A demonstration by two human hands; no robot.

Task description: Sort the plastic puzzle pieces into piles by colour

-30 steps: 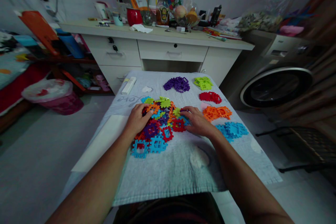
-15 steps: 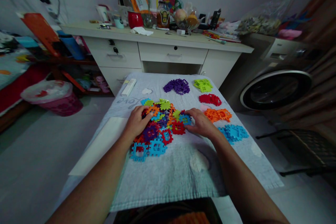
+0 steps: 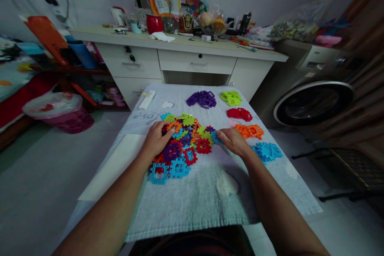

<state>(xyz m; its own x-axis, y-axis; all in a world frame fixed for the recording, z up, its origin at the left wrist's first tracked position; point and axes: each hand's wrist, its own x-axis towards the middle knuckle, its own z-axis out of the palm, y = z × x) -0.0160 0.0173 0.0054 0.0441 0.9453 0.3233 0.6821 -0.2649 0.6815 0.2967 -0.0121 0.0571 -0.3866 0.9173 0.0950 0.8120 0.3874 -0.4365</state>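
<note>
left hand (image 3: 156,140) and right hand (image 3: 233,142) touch notched plastic squares (image 3: 183,145).

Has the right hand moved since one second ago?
Yes. The right hand slid slightly to the right, back from the mixed pile of tiles and closer to the orange pile.

Head view: both bare arms extended forward, hands palm down
The left hand (image 3: 156,141) lay flat, fingers slightly bent and spread, in line with the left forearm (image 3: 120,200); the right hand (image 3: 233,141) was angled inward from the right forearm (image 3: 270,204), fingertips (image 3: 222,133) drawn toward the thumb, their closure not discernible
</note>
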